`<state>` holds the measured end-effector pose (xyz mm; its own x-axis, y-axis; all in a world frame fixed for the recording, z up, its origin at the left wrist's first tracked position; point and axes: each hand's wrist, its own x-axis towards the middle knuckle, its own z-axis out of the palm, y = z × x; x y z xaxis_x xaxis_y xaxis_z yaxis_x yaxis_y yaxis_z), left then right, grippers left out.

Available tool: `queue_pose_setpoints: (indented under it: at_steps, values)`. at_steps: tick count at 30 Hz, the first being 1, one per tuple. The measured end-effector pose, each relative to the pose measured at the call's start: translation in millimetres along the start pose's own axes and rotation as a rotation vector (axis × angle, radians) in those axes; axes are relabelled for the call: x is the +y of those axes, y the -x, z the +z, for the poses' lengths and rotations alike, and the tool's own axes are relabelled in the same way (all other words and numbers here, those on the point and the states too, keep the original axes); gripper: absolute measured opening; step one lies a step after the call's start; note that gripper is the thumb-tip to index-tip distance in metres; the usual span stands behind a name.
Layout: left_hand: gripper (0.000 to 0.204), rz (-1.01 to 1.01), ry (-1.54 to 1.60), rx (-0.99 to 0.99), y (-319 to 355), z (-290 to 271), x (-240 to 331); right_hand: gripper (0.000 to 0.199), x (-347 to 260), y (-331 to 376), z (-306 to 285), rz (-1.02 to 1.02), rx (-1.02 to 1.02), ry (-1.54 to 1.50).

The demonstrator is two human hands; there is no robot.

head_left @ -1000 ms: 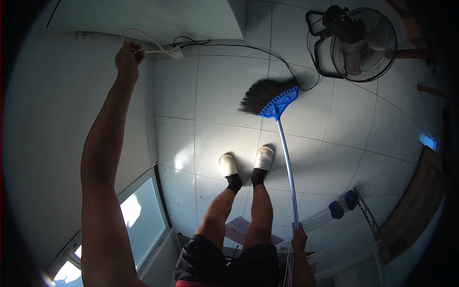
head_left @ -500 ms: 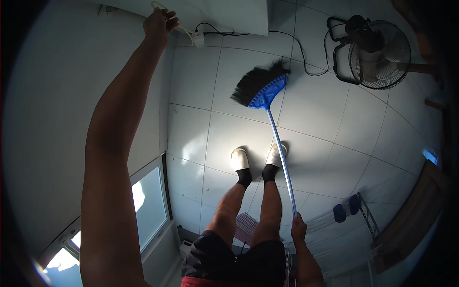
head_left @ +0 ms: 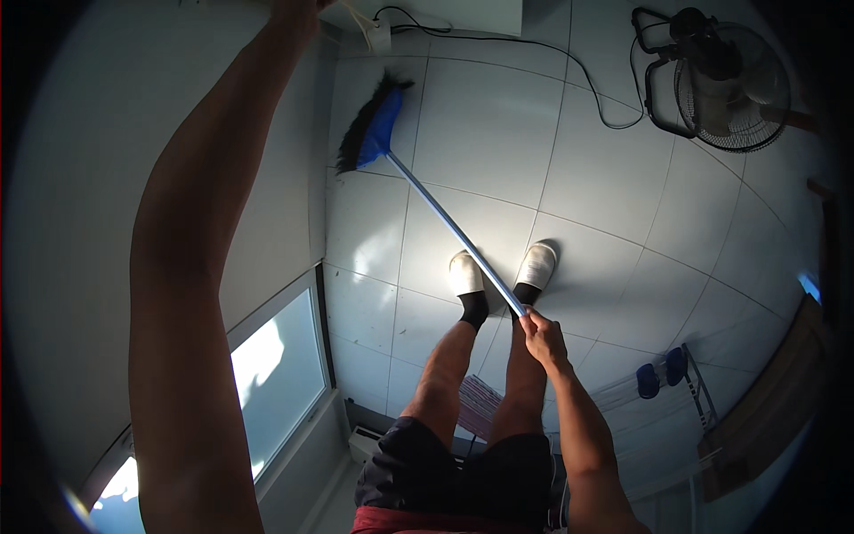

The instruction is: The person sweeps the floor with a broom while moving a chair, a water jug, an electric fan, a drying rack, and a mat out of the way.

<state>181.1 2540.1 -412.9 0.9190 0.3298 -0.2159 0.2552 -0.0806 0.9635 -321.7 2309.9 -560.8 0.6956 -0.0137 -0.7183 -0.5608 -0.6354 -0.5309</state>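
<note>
My right hand (head_left: 544,340) is closed round the end of the pale blue handle of a broom (head_left: 436,209). The handle slants up and left across the front of my shoes, and the blue head with dark bristles touches the floor beside the left wall. My left arm reaches far up, and my left hand (head_left: 301,9) is partly cut off by the top edge. A white cord (head_left: 354,16) runs from it down to a white socket block (head_left: 379,37), which hangs with a black plug lead in it. The fingers barely show, closed at the cord.
A black floor fan (head_left: 716,84) stands at far right, its black cable (head_left: 569,55) trailing over the tiles (head_left: 485,116). A white cabinet (head_left: 471,13) is at the top. Low on the left is a window (head_left: 283,369). Blue slippers (head_left: 663,374) hang on a rack at lower right.
The broom has swung left toward the wall, its head turning. My right hand has come up and forward with the handle. My left hand has risen toward the top edge, partly out of view.
</note>
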Motion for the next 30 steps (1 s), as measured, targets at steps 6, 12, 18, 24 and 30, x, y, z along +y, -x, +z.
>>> queue_pose_setpoints:
  at_steps: [6,12,18,24,30]
  values:
    - [0.031,0.048,0.023,-0.089,9.0,17.8,-5.4,0.025,18.5,24.5,-19.8,0.066,0.14,-0.134]
    - [0.032,0.106,-0.06,-0.349,11.3,47.3,-54.9,0.024,-29.4,-40.1,-17.0,-0.061,0.043,0.059]
    - [0.033,0.29,-0.306,-0.589,25.9,84.8,-125.2,0.027,-57.0,13.3,-11.6,-0.052,-0.111,0.029]
    - [0.027,0.422,-0.786,-0.761,122.3,123.7,-153.1,0.03,-45.0,38.0,-33.6,0.014,0.04,-0.026]
    - [0.049,0.145,-1.01,-1.119,156.9,114.2,-208.7,0.027,-44.2,35.7,-19.3,0.135,0.041,-0.118]
